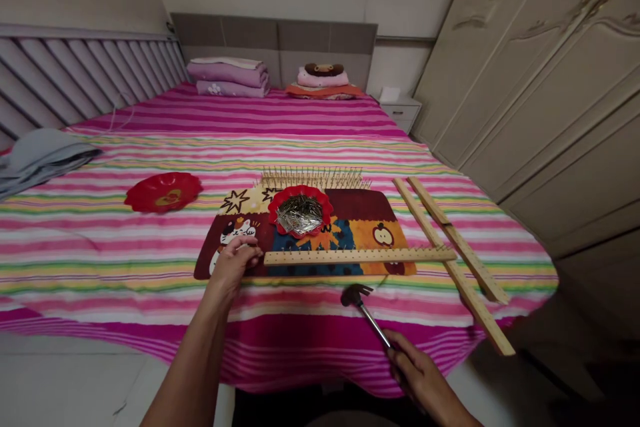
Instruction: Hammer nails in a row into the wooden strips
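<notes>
A wooden strip [320,257] with rows of holes or marks lies across a patterned mat [340,227]. Small nails stand up near its right end. My left hand [236,260] is at the strip's left end, fingers pinched together; whatever they may hold is too small to make out. In my right hand [417,370] is a claw hammer [367,313], gripped by the handle, its head raised in front of the strip's near side. On the mat behind the strip sits a red scalloped bowl [272,215] full of loose nails [300,212].
Behind the bowl stand wooden strips [310,180] bristling with nails. Two long wooden strips [470,293] [473,260] lie at the right, over the bed edge. A red plate [165,192] and grey folded cloth [43,157] lie left on the striped bed cover [125,260].
</notes>
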### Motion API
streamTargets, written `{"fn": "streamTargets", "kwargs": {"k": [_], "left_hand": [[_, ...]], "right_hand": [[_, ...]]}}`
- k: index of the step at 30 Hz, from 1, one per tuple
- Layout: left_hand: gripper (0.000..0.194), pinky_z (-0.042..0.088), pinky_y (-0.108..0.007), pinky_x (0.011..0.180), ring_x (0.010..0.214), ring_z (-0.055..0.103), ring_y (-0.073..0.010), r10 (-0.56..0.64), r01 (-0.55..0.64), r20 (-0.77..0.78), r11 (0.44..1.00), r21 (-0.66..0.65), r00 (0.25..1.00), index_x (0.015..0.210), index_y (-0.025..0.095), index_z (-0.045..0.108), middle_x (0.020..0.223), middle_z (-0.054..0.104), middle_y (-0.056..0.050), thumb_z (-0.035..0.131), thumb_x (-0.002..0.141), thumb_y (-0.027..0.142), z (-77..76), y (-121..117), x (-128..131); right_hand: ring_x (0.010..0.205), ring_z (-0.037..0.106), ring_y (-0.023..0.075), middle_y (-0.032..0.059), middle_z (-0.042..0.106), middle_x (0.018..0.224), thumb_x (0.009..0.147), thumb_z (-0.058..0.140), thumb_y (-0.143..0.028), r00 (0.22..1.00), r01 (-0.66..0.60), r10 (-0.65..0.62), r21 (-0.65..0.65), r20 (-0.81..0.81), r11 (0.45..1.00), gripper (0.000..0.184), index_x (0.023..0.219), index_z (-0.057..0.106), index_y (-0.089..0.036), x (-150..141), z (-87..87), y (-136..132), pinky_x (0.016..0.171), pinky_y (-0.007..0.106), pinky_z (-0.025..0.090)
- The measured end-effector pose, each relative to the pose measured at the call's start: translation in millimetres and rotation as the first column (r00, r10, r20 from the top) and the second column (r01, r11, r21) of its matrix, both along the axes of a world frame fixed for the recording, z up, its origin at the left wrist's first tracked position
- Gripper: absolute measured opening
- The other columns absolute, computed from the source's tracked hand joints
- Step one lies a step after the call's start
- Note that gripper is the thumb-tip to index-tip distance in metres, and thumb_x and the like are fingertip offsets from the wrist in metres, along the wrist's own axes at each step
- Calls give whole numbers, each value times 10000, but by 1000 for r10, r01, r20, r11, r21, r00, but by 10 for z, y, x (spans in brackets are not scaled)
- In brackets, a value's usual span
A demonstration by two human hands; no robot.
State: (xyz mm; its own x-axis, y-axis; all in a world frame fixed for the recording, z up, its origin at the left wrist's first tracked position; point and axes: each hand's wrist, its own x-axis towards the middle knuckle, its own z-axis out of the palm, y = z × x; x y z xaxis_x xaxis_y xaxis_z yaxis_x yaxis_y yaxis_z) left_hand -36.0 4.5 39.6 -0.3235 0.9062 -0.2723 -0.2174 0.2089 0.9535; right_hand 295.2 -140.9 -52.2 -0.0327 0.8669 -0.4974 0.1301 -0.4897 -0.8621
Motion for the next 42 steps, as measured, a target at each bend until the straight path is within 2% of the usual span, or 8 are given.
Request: {"fn": "streamTargets", "kwargs": {"k": [4, 8, 15, 23, 32, 35, 39, 42], "left_hand": [[342, 454, -184, 561, 552, 582, -81, -73, 75, 38, 995, -73, 997, 734, 115, 655, 603, 671, -11, 731, 421, 231, -123, -82, -25], [406, 481, -210, 621, 601, 609, -101, -128, 129, 11, 989, -77, 992, 776, 129, 670, 640, 688, -12, 783, 406, 253, -152, -142, -1], [367, 486, -239, 599, 563, 598, -113, -55, 54, -120, 998, -13, 991, 713, 140, 660, 593, 664, 0, 778, 434, 348, -226, -77, 27], [382, 497, -265, 645, 620, 614, -138, -87, 90, -213, 996, 4, 973, 714, 151, 641, 616, 659, -6, 773, 403, 328, -252, -89, 92], [310, 479, -251, 562, 578, 564, -121, 10, 0, -454, 1000, 23, 891, 761, 195, 687, 691, 647, 4, 684, 561, 431, -252, -122, 73], [305, 499, -262, 584, 608, 578, -123, 48, -34, -401, 999, 41, 915, 741, 192, 703, 788, 672, -19, 702, 539, 420, -272, -109, 58], [371, 523, -288, 660, 643, 619, -141, 43, -39, -172, 999, 22, 984, 803, 157, 702, 731, 683, -25, 731, 503, 373, -249, -59, 98], [362, 508, -270, 632, 632, 617, -143, 29, -22, -210, 999, 39, 977, 788, 157, 697, 665, 671, -11, 730, 494, 366, -240, 9, 143]], "right_hand": [[434, 284, 99, -88, 302, 516, 713, 512, -495, 1000, 18, -18, -10, -21, 1000, 560, 1168, 538, -170, -4, 10, 4, 413, 209, 183], [434, 303, 100, -84, 315, 517, 721, 516, -464, 1000, 26, -27, -10, -12, 1000, 514, 1154, 558, -190, -2, 12, -2, 404, 204, 193], [441, 280, 94, -90, 301, 514, 728, 528, -449, 999, 29, -30, -24, -39, 999, 513, 1162, 543, -176, 5, 9, 5, 398, 199, 175], [410, 257, 88, -98, 289, 502, 723, 521, -464, 999, 31, -32, -33, -34, 999, 512, 1148, 543, -180, -2, 16, 15, 382, 201, 143], [419, 271, 85, -98, 308, 512, 703, 539, -494, 998, 55, -57, -52, -33, 997, 526, 1131, 546, -189, -14, 8, 1, 405, 197, 186], [412, 271, 86, -98, 314, 513, 705, 538, -504, 998, 50, -51, -50, -34, 998, 531, 1134, 538, -190, -1, -16, -4, 394, 199, 169], [411, 281, 89, -103, 309, 505, 705, 540, -519, 998, 44, -45, -41, -35, 998, 531, 1124, 527, -194, 20, -68, -1, 391, 196, 166], [419, 267, 81, -102, 301, 517, 721, 532, -505, 998, 32, -33, -27, -48, 999, 513, 1125, 527, -190, 10, -48, 4, 402, 192, 167]]}}
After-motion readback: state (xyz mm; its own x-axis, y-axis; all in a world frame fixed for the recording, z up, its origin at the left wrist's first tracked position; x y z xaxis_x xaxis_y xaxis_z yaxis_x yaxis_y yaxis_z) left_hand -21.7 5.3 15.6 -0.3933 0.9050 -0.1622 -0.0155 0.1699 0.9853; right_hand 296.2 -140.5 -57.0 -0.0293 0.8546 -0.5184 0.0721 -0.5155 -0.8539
